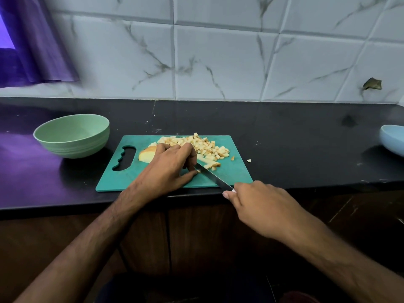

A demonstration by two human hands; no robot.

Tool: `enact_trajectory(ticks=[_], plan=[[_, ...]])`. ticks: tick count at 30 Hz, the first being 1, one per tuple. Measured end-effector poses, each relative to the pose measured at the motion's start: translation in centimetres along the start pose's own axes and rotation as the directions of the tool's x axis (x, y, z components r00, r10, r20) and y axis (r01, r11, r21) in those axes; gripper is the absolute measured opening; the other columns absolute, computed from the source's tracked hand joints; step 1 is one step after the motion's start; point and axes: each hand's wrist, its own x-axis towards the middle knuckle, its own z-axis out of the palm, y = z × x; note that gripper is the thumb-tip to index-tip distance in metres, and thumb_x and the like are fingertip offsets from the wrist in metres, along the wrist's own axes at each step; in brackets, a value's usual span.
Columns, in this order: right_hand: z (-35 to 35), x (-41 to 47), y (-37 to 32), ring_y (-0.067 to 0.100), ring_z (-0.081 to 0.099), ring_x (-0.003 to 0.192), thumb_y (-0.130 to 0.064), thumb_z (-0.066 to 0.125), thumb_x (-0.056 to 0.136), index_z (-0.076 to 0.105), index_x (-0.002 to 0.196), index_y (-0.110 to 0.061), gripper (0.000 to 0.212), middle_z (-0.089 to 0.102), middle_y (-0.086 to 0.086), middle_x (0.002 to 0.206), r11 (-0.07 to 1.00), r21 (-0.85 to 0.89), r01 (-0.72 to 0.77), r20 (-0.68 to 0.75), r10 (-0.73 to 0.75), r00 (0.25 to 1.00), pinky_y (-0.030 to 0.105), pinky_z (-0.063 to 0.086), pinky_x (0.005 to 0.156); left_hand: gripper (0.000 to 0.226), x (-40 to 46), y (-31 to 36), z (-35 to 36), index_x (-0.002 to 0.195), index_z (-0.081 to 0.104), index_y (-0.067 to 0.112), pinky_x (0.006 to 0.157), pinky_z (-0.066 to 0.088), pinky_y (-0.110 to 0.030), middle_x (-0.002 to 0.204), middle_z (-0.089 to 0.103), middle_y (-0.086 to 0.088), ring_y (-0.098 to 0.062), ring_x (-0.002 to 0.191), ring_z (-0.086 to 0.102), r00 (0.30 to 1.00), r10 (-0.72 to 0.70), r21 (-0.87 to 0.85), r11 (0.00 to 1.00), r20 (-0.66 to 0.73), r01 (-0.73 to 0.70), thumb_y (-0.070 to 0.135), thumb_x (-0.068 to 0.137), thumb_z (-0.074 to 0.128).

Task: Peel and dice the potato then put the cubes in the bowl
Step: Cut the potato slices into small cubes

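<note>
A teal cutting board (231, 171) lies on the black counter. A heap of pale potato cubes (207, 146) covers its far middle, and an uncut peeled potato chunk (147, 156) lies near the handle cutout. My left hand (168, 167) arches over the board, fingers curled down on a potato piece mostly hidden beneath them. My right hand (260, 204) grips the handle of a knife (215, 177), whose blade runs up-left to my left fingertips. An empty green bowl (72, 134) stands left of the board.
A light blue bowl (393, 138) sits at the right edge of the counter. One stray cube (249, 160) lies on the counter just right of the board. A purple curtain (32, 40) hangs at the upper left. A tiled wall backs the counter.
</note>
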Motion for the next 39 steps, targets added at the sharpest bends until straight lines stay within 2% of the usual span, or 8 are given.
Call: enact_trajectory(ticks=[6,9,16,23,29,32,36,39], plan=[[1.1,1.9,-1.3,0.009,0.055,0.075,-0.052,0.027,0.108,0.052,0.098,-0.024,0.039,0.054,-0.006,0.083,0.999,0.032,0.013,-0.052,-0.011,0.999,0.034,0.045,0.066,0.038,-0.1,0.0,0.0,0.102,0.042,0.033,0.088,0.035,-0.033,0.089,0.060,0.016,-0.003,0.082,0.052,1.000,-0.002,-0.029,1.000,0.003,0.002,0.026,0.090,0.077],[0.8,2.9,-1.0,0.009,0.055,0.077,-0.053,0.028,0.108,0.050,0.091,-0.025,0.040,0.055,-0.006,0.085,0.996,0.088,0.004,-0.021,-0.003,1.000,0.037,0.044,0.069,0.031,-0.2,-0.1,0.0,0.112,0.048,0.031,0.092,0.034,-0.033,0.092,0.065,0.018,0.001,0.089,0.055,0.999,-0.041,-0.053,0.998,-0.025,0.039,0.029,0.093,0.072],[-0.7,0.1,2.7,0.010,0.057,0.072,-0.057,0.024,0.106,0.052,0.083,-0.025,0.048,0.058,-0.006,0.081,0.982,0.184,-0.032,-0.019,0.036,0.999,0.033,0.045,0.066,0.012,0.5,-0.7,-0.1,0.107,0.060,0.030,0.088,0.026,-0.035,0.101,0.055,0.016,-0.010,0.099,0.050,0.981,-0.122,0.129,0.981,-0.153,0.142,0.022,0.098,0.059],[-0.3,-1.7,2.7,0.009,0.053,0.065,-0.060,0.025,0.105,0.050,0.080,-0.027,0.048,0.056,-0.006,0.075,0.991,0.133,0.033,0.005,-0.034,0.999,0.028,0.035,0.058,0.018,5.2,-0.3,-0.3,0.111,0.067,0.044,0.089,0.017,-0.034,0.110,0.049,0.026,-0.004,0.111,0.043,0.991,0.006,0.114,0.993,0.135,-0.022,0.032,0.102,0.057],[0.4,-1.1,1.7,0.007,0.052,0.069,-0.059,0.025,0.106,0.039,0.076,-0.031,0.043,0.053,-0.008,0.077,0.991,0.110,0.079,-0.002,-0.080,0.997,0.030,0.037,0.061,0.019,8.9,1.4,-0.5,0.116,0.068,0.040,0.093,0.031,-0.042,0.109,0.063,0.019,0.000,0.109,0.051,0.866,0.143,0.204,0.941,0.480,-0.269,0.037,0.098,0.063],[0.6,-0.4,2.1,0.008,0.055,0.071,-0.059,0.025,0.106,0.041,0.079,-0.031,0.042,0.053,-0.009,0.078,0.992,0.093,0.085,-0.025,-0.083,0.996,0.033,0.042,0.066,0.025,9.5,1.7,-0.5,0.120,0.066,0.040,0.093,0.032,-0.042,0.109,0.062,0.018,0.001,0.110,0.051,0.834,0.146,0.233,0.922,0.532,-0.309,0.029,0.098,0.064],[0.2,0.4,3.1,0.005,0.046,0.066,-0.059,0.024,0.106,0.039,0.077,-0.030,0.044,0.047,-0.011,0.077,0.997,0.058,0.053,-0.023,-0.052,0.998,0.029,0.034,0.058,0.053,9.3,1.4,-0.3,0.124,0.062,0.043,0.082,0.028,-0.036,0.110,0.060,0.020,0.002,0.108,0.052,0.826,0.169,0.311,0.871,0.537,-0.381,0.002,0.091,0.059],[-0.3,0.9,3.9,0.002,0.044,0.065,-0.059,0.024,0.106,0.037,0.076,-0.030,0.043,0.043,-0.013,0.077,0.998,0.038,0.040,0.003,-0.041,0.999,0.027,0.033,0.057,0.042,9.4,1.1,-0.3,0.120,0.062,0.041,0.078,0.022,-0.033,0.112,0.061,0.020,0.000,0.107,0.055,0.828,0.197,0.340,0.843,0.525,-0.417,0.009,0.093,0.064]])
